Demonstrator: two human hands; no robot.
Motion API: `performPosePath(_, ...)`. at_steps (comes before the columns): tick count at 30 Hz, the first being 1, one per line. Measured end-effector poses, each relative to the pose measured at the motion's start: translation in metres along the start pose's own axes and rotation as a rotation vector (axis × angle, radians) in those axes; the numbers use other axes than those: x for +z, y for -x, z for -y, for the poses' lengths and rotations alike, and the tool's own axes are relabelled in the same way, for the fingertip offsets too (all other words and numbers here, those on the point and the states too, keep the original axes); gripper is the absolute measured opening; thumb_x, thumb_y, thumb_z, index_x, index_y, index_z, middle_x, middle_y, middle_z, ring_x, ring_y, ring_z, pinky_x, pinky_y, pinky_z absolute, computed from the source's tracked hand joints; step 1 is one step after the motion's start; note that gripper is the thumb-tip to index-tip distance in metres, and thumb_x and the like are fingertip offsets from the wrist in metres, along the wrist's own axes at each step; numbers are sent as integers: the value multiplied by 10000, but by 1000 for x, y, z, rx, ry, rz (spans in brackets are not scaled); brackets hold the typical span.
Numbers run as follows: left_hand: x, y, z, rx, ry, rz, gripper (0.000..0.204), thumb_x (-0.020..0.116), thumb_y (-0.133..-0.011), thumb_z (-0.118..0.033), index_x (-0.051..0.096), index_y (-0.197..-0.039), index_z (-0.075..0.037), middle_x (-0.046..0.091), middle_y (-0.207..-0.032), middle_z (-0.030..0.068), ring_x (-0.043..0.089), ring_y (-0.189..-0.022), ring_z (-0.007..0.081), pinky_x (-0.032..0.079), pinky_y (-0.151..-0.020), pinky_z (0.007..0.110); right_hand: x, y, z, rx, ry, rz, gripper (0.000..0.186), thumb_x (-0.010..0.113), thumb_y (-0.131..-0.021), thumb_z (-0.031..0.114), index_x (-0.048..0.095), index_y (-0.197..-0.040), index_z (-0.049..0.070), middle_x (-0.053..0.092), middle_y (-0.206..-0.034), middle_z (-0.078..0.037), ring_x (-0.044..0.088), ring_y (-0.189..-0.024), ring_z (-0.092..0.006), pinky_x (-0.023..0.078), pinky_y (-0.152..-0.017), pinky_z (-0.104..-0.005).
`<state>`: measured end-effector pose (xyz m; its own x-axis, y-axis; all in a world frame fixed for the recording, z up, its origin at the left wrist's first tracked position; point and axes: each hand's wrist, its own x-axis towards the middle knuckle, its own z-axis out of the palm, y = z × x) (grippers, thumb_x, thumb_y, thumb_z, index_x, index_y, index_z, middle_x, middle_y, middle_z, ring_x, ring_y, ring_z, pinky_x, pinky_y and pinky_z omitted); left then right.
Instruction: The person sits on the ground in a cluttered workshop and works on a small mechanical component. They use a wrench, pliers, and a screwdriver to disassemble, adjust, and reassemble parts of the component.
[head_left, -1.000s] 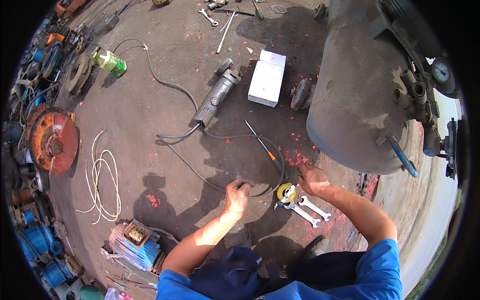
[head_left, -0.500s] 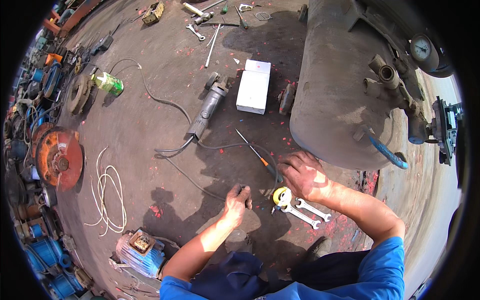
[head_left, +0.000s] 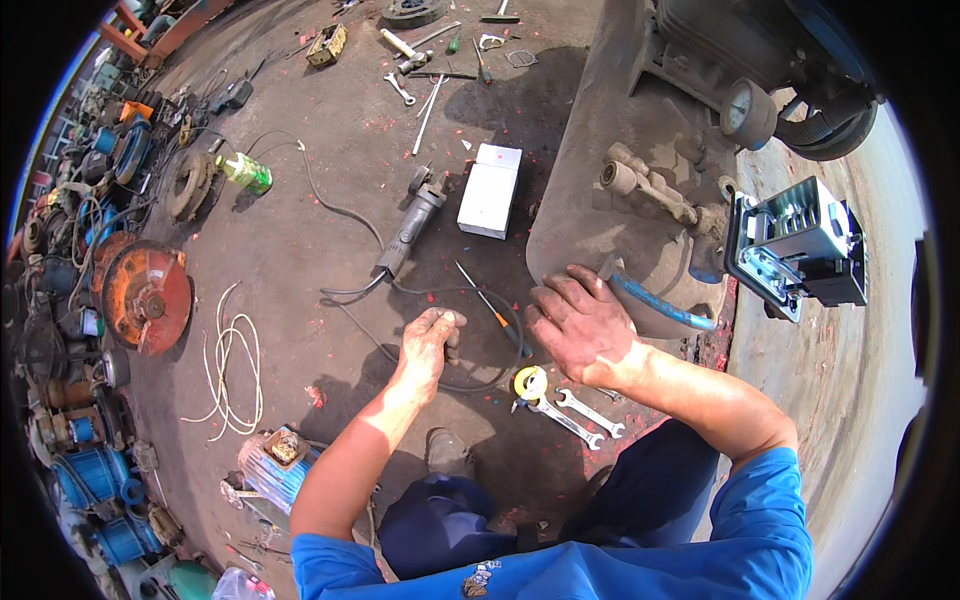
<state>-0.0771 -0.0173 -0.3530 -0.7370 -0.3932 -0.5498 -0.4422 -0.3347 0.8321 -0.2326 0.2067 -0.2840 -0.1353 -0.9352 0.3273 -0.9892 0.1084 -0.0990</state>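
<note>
My left hand hangs above the ground with its fingers curled and thumb pressed against them; whatever may be between them is hidden. My right hand is open, palm down, its fingers stretched over the near end of a dusty grey tank; firm contact is hard to judge. A blue curved bar lies just right of those fingers. Between the hands, a screwdriver with an orange-marked handle rests on the ground. Closer to me are a yellow tape roll and two open-end wrenches.
An angle grinder with its looping cord lies ahead, beside a white box. At left are a cream cord, a blue motor and an orange disc. A shiny metal pressure switch-like unit stands at right.
My view has shifted, and the tank and its fittings appear further left. My right hand has come up to the tank's near end. The left hand stays curled; the ground tools look undisturbed.
</note>
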Motion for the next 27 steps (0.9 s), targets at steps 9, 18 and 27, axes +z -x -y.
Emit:
performPosePath(9,-4,-43,-115,195,-329,-249,239,460,-969,-86,624,-1125,-10,548,-748,4,499,-644,97,433,-585,265,11,-7,-11,-36,51,-38,324,602,-797,233,667,-1053,45,660,-1076,-102,601,-1098,-277,414,-1076,-474)
performPosePath(18,-45,-275,-105,355,-834,-262,299,505,-906,-185,656,-1101,-17,695,-1096,265,657,-1071,448,515,-916,499,15,-30,-8,79,241,-13,199,612,-841,235,704,-991,140,705,-1100,-27,644,-1089,-190,400,-1028,-379)
performPosePath(27,-8,-535,-154,550,-1276,-46,343,571,-972,-298,635,-1263,-129,680,-1111,188,669,-1077,374,543,-912,483,17,-43,-10,142,329,263,126,586,-905,275,685,-973,238,725,-1056,66,614,-1123,-129,232,-1191,-435)
